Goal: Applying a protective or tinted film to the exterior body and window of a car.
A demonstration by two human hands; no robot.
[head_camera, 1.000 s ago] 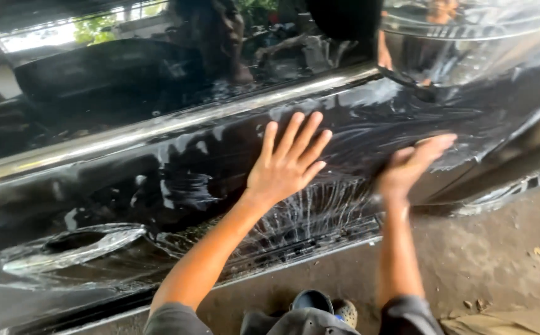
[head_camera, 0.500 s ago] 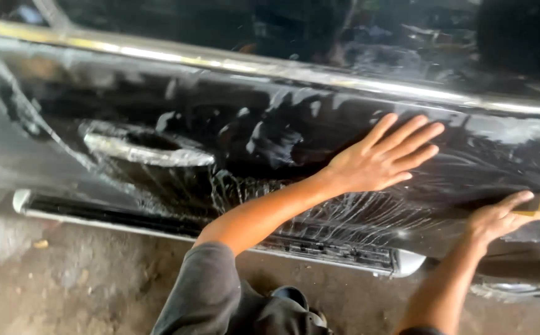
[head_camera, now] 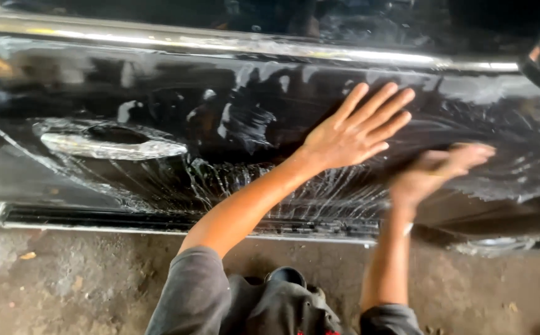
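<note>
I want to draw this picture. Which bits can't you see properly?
Head view only:
- Right hand: motion-blurred; whether its fingers hold anything cannot be told.
- Glossy black car door: cut off by the frame edges.
- Chrome door handle: veiled by wrinkled clear film.
- Left hand: its palm faces the door.

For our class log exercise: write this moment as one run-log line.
left hand: flat, fingers spread on wet black car door | right hand: blurred, against door | door handle: left, untouched
</note>
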